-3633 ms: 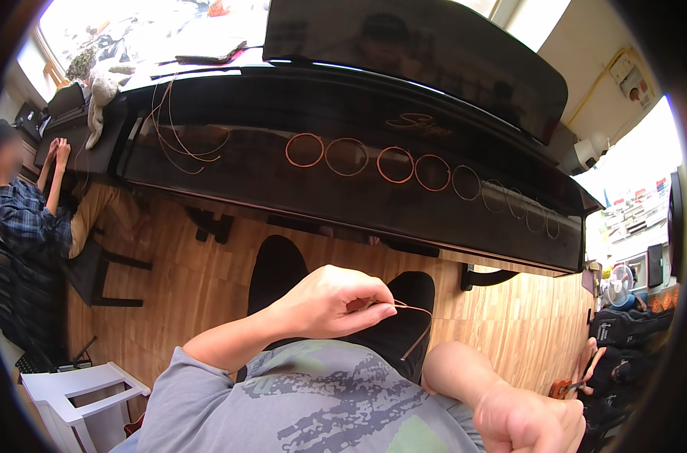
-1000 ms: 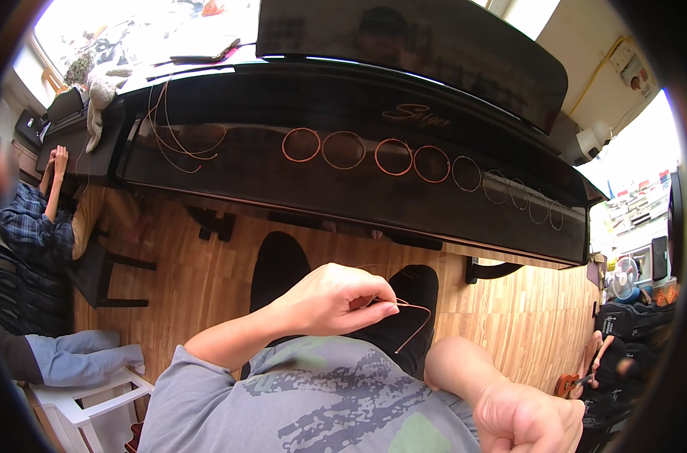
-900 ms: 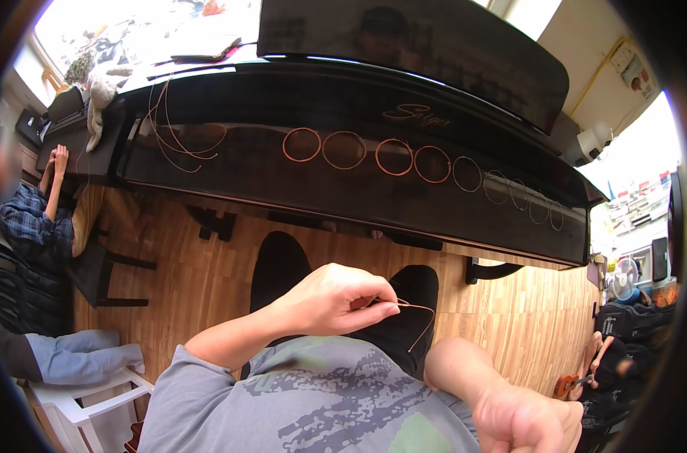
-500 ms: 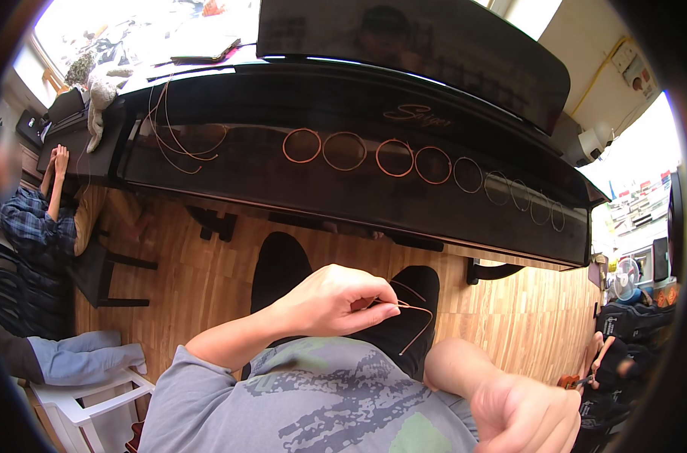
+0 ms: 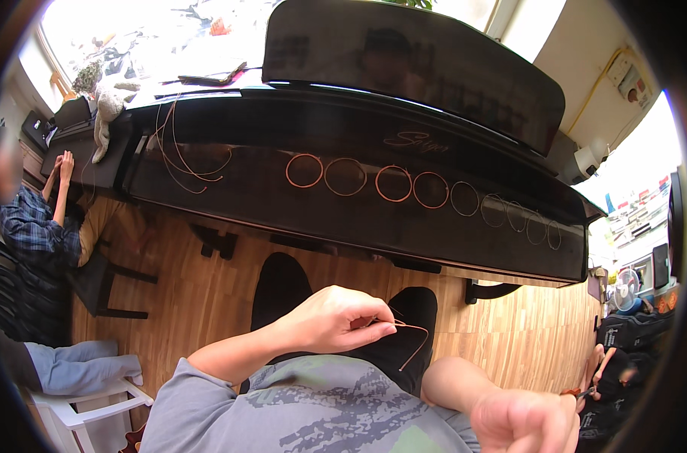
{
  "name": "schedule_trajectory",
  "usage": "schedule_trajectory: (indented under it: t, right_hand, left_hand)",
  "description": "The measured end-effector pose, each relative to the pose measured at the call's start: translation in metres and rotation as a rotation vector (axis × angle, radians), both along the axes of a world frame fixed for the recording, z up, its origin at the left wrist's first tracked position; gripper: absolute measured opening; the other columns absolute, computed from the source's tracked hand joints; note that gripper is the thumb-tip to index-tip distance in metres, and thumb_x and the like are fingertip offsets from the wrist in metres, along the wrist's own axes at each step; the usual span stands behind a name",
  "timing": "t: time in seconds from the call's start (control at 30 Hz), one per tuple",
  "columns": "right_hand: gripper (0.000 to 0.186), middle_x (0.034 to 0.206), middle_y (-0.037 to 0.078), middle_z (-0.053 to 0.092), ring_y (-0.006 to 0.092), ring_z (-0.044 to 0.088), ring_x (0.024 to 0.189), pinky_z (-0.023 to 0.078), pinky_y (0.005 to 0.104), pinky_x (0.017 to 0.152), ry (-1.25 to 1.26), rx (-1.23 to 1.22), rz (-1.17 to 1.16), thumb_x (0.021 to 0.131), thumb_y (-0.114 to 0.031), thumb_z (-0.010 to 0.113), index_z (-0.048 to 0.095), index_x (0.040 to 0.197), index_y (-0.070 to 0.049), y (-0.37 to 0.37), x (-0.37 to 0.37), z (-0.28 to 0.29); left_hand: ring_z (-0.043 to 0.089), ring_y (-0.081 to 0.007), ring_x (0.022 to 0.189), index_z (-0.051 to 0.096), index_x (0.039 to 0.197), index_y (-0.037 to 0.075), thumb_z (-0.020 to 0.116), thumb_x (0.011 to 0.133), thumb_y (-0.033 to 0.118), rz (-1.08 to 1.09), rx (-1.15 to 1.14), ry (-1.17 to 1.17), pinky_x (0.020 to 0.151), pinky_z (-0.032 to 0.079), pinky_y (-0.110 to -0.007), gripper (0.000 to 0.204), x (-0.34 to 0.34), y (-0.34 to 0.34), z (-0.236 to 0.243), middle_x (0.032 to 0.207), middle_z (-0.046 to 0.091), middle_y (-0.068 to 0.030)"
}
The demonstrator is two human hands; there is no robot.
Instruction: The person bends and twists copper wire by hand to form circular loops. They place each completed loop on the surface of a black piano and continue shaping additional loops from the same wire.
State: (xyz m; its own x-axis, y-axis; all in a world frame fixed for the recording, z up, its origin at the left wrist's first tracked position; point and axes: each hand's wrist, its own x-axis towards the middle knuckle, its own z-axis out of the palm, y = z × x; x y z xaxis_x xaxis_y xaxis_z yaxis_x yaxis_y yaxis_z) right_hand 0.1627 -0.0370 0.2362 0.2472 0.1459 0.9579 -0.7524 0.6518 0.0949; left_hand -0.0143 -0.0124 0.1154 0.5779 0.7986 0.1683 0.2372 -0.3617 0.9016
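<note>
My left hand (image 5: 336,321) is closed in a pinch on a thin copper-coloured instrument string (image 5: 417,326) above my lap. The string's free end bends round and hangs down to the right of the fingertips. Lower right, my right hand (image 5: 521,419) is held up near my side with its fingers curled; whatever they hold, if anything, I cannot make out. In front of me, on a glossy black piano (image 5: 343,219), lies a row of coiled strings, including a copper one (image 5: 287,173) at its left and a thin silvery one (image 5: 450,199) farther right.
Several loose, uncoiled strings (image 5: 175,157) lie on the piano's left part. A plush toy (image 5: 105,113) is beside them. At left a person in a plaid shirt (image 5: 33,223) sits by a dark chair (image 5: 105,283); another in light-blue trousers (image 5: 79,368) is nearer. Black bags (image 5: 623,392) are at right.
The piano and its strings sit lower in the view, as my head has tilted up slightly. My left hand keeps its pinch on the string. My right hand's fingers have shifted a little.
</note>
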Motion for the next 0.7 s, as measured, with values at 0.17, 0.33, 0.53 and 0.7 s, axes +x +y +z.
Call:
schedule_trajectory:
  t: [0.17, 0.33, 0.53, 0.7]
  right_hand:
    - [0.026, 0.051, -0.001, 0.041, 0.0093, 0.037, 0.037, 0.053, 0.03, 0.073, -0.1, 0.051, 0.166, 0.083, 0.006, 0.048, 0.053, 0.06, -0.004, 0.003, 0.004, 0.004]
    - [0.029, 0.051, 0.001, 0.04, 0.01, 0.038, 0.038, 0.045, 0.0317, 0.053, -0.022, 0.054, 0.18, 0.087, -0.001, 0.053, 0.052, 0.058, -0.003, 0.004, 0.003, 0.003]
    - [0.018, 0.059, 0.005, 0.05, 0.0196, 0.047, 0.049, 0.041, 0.0345, 0.051, -0.59, -0.367, -0.138, 0.078, -0.016, 0.068, 0.06, 0.067, -0.005, 0.014, 0.033, -0.064]
    - [0.028, 0.08, 0.006, 0.064, 0.0231, 0.059, 0.072, 0.044, 0.0328, 0.069, -1.064, -0.736, -0.805, 0.076, -0.02, 0.075, 0.066, 0.098, -0.005, 0.017, 0.031, -0.127]
  left_hand:
    - [0.056, -0.0127, 0.052, 0.069, 0.087, 0.007, 0.069, 0.085, 0.014, 0.014, 0.06, -0.027, 0.047, 0.041, -0.025, 0.007, 0.001, 0.002, -0.003, 0.069, 0.065, -0.0029]
    - [0.056, -0.0121, 0.052, 0.07, 0.088, 0.007, 0.069, 0.084, 0.013, 0.021, 0.019, -0.002, 0.048, 0.041, -0.025, 0.007, 0.001, 0.001, -0.004, 0.07, 0.066, -0.0033]
    - [0.055, -0.0113, 0.051, 0.07, 0.087, 0.005, 0.07, 0.083, 0.01, 0.04, 0.003, 0.013, 0.047, 0.041, -0.024, 0.006, 0.0, 0.001, -0.006, 0.069, 0.066, -0.0043]
    - [0.056, -0.0078, 0.057, 0.067, 0.09, 0.002, 0.065, 0.089, 0.011, 0.045, -0.113, -0.062, 0.051, 0.044, -0.023, 0.009, 0.002, 0.008, -0.014, 0.07, 0.065, -0.0047]
